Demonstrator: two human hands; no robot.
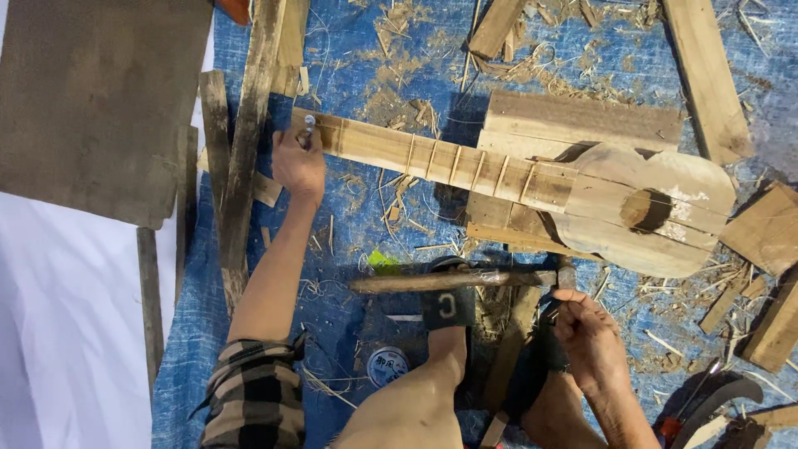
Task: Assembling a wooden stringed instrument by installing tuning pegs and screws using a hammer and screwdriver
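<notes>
A rough wooden guitar [582,195] lies across the blue tarp, its round body with a sound hole at the right and its long neck with fret marks running left. My left hand [298,162] grips the head end of the neck, fingers closed around a small metal peg or screw there. My right hand [586,333] hovers low at the right, fingers pinched together, maybe on a thin string that I cannot make out. A hammer [453,281] with a wooden handle lies between my hands, over my sandalled foot.
Wood planks [706,75], offcuts and shavings litter the blue tarp [357,216]. A dark board [91,100] lies at the top left over white sheeting. A small round tin [387,366] sits by my leg. A curved blade [719,403] lies at the bottom right.
</notes>
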